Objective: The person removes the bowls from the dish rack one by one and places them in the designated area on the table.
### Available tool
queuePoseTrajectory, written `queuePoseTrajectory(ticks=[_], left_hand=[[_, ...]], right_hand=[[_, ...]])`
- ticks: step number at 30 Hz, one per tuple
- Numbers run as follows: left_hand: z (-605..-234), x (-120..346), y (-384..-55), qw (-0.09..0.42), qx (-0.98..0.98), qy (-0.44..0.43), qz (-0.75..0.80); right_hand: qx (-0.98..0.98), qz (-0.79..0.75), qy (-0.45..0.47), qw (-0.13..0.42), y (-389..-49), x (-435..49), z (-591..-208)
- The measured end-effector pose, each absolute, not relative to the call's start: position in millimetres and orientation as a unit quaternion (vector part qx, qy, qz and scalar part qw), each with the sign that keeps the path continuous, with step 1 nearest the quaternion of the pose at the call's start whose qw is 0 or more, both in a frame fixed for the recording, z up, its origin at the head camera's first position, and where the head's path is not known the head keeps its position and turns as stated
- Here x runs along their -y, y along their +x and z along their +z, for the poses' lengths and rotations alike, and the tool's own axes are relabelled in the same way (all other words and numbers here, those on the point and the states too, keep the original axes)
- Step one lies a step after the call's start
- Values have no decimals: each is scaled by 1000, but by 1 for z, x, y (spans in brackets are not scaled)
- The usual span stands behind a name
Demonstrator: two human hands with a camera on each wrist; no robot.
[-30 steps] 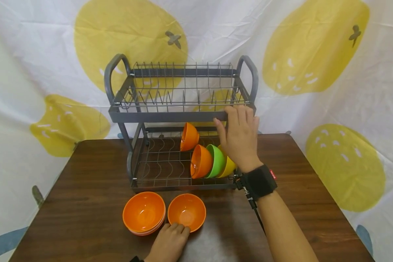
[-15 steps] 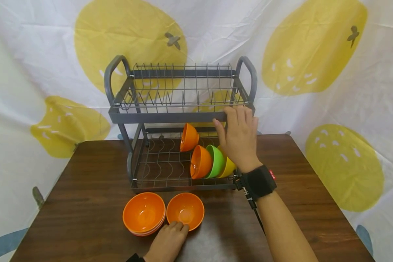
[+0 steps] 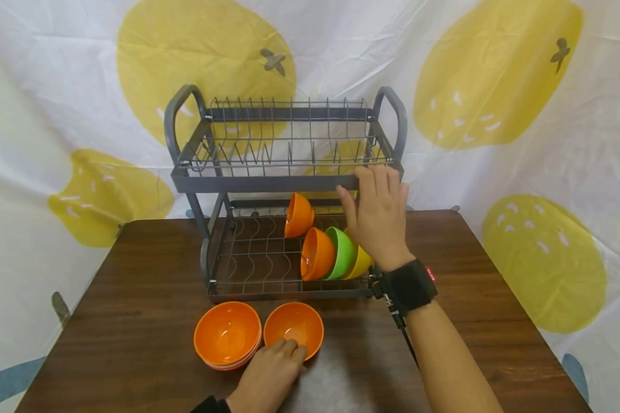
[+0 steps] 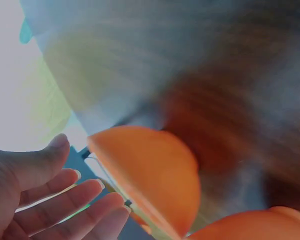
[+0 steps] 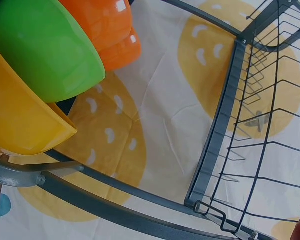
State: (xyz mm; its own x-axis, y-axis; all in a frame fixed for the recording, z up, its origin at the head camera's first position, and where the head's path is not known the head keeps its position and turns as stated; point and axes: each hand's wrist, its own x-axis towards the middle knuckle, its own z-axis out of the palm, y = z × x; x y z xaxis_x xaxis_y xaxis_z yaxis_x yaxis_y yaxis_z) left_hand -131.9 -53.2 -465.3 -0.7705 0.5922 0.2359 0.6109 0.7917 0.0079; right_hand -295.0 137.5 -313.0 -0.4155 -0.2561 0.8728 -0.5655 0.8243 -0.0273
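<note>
- Gripping the dish rack (image 3: 268, 184) near its upper front-right corner, seemingly for steadiness: right hand (image 3: 378, 218).
- Left hand (image 3: 271, 371), fingers relaxed, at an orange bowl's (image 3: 293, 321) near rim.

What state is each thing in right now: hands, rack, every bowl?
Dish rack: standing upright
Single orange bowl: open side up
Stacked orange bowls: nested, open side up
Rear orange bowl: in rack, on edge
Front orange bowl: same
Green bowl: same
Yellow bowl: same, partly hidden
Left hand: at single orange bowl's near rim
Right hand: grips dish rack's upper front edge
</note>
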Motion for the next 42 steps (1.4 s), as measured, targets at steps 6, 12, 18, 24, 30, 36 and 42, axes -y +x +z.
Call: queuePoseTrajectory(ticks=[6,12,18,24,30,36,42], left_hand=[[-447,53,-147,154,936,-309,-70],[-441,55,-177,177,935,-277,-132],[-429,52,-194,194,938,-263,-118],[-422,40,-217,208,939,-260,-88],[-431,28,-240,186,951,-213,-120],[-438,21,-256,138,951,-152,-232],[-434,20,-260,93,922,-92,-364]], right_hand=[[825,162,253,478,-295,-136,-312],[828,161,252,474,-294,-138,-312],[828,157,254,474,-295,-137,-310],[832,154,245,474,-293,-139,-313],[835,150,242,471,-293,-141,-315],[834,152,242,472,-294,-141,-313],[831,153,249,473,-294,-138,-312]])
